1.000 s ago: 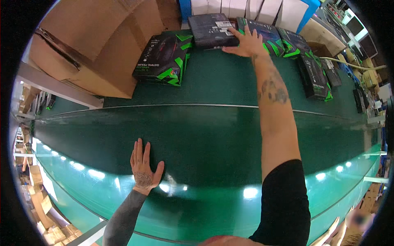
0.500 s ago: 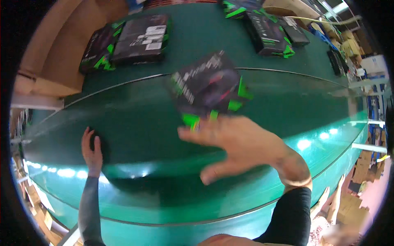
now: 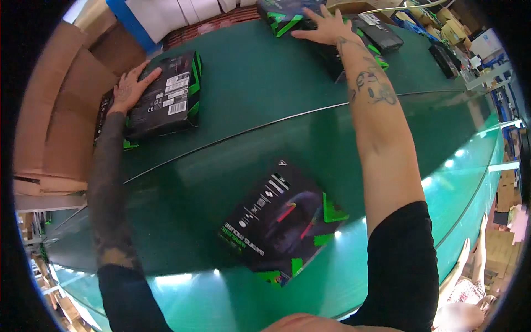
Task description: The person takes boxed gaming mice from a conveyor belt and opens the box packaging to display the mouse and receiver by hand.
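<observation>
My left hand (image 3: 131,87) lies with fingers outstretched on a flat black box (image 3: 168,94) with green corners and white labels, at the far left. Partly under that hand and forearm, a second black-and-green box (image 3: 103,113) shows at its edge. At the far right my right hand (image 3: 327,29) reaches out with spread fingers over a group of black boxes. One of them, a black-and-green box (image 3: 282,16), is just left of its fingertips; another box (image 3: 332,60) is mostly hidden beneath the wrist. Nearer me, a black computer mouse box (image 3: 282,224) lies slantwise, untouched.
Green surface (image 3: 249,83) runs under everything, with a seam across it. Tall brown cardboard (image 3: 72,110) stands along the left. More dark boxes (image 3: 379,32) sit at the far right. Another person's hands (image 3: 470,254) show at the lower right.
Both hands have reached forward, the left onto the left-hand box, the right from the mouse box to the far boxes. The mouse box now appears lower, and the view has shifted.
</observation>
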